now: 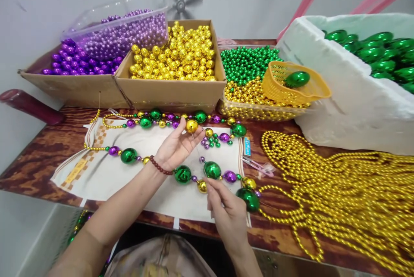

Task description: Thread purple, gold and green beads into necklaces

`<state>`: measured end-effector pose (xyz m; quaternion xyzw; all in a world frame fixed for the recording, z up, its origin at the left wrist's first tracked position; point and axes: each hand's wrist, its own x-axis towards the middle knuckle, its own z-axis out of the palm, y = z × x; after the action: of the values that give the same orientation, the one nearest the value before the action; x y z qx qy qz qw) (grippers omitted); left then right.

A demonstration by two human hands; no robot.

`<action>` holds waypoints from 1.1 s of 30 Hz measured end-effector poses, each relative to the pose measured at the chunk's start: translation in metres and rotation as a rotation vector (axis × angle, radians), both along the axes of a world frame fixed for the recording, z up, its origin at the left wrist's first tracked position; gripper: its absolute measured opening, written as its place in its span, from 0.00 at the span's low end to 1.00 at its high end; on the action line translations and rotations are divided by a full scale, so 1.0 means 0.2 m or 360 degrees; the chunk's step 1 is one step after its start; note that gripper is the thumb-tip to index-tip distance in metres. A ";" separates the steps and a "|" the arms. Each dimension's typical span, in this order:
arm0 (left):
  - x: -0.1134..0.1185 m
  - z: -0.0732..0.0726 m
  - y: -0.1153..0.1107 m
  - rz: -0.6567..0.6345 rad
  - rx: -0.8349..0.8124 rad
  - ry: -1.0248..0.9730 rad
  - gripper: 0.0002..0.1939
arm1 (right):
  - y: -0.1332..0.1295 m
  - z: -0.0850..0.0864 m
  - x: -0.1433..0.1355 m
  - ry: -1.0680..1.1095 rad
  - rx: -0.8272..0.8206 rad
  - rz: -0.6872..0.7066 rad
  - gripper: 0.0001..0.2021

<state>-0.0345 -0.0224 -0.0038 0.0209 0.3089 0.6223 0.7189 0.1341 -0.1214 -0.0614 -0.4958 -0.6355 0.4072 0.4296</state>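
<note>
My left hand (181, 141), palm up, holds a shiny gold ball bead (192, 126) between its thumb and fingers. A thin pale thread (198, 150) runs down from this bead to my right hand (226, 210), whose thumb and fingers are pinched on its lower end. Whether a needle is in that pinch cannot be made out. Beneath both hands, a string of green, purple and gold beads (183, 174) crosses a white cloth (106, 173). Another bead strand (145, 122) lies along the cloth's far edge. Small green and purple beads (213, 140) sit loose right of my left hand.
Cardboard boxes of purple beads (64, 59) and gold beads (174, 59) stand behind. A tub (258, 111) of small beads carries a yellow basket (297, 91). Right are a foam box (333, 96), gold bead chains (339, 195) and pink scissors (255, 167). A dark red bottle (32, 107) lies left.
</note>
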 end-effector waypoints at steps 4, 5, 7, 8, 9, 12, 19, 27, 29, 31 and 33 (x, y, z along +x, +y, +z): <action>0.01 -0.01 0.00 0.0031 -0.0008 -0.0011 0.12 | -0.01 0.00 0.00 0.0027 -0.0011 -0.0021 0.14; 0.01 -0.01 0.00 0.0028 -0.0004 -0.0001 0.12 | -0.01 -0.01 0.00 0.0030 -0.0018 -0.0022 0.14; 0.01 -0.02 0.00 0.0017 0.0001 0.0036 0.12 | -0.01 -0.02 0.00 0.0029 -0.0033 -0.0023 0.15; 0.00 -0.02 0.00 0.0011 0.0005 0.0053 0.12 | -0.01 -0.02 0.00 0.0028 -0.0039 -0.0023 0.14; 0.00 -0.02 0.00 0.0008 0.0011 0.0066 0.12 | -0.01 -0.02 -0.01 0.0028 -0.0042 -0.0022 0.14; 0.00 -0.04 -0.01 0.0011 0.0039 0.0084 0.12 | 0.00 -0.03 -0.01 0.0031 -0.0016 -0.0018 0.14; -0.01 -0.05 -0.01 0.0019 0.0085 0.0115 0.11 | -0.01 -0.03 -0.01 -0.0019 -0.0031 -0.0027 0.14; 0.04 -0.07 -0.09 -0.0038 0.0229 0.0303 0.10 | 0.02 -0.10 -0.07 0.0076 -0.0135 -0.0066 0.15; 0.04 -0.07 -0.11 -0.0050 0.0270 0.0351 0.11 | 0.04 -0.10 -0.08 0.0071 -0.0124 -0.0073 0.15; 0.04 -0.07 -0.13 -0.0025 0.0294 0.0395 0.13 | 0.05 -0.10 -0.08 0.0055 -0.0112 -0.0066 0.14; 0.02 -0.07 -0.14 0.0016 0.0310 0.0434 0.14 | 0.05 -0.10 -0.08 0.0040 -0.0102 -0.0046 0.14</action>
<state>-0.0307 -0.0505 -0.0184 0.1733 0.3421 0.6442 0.6618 0.1178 -0.1109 -0.0822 -0.5133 -0.6094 0.4271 0.4274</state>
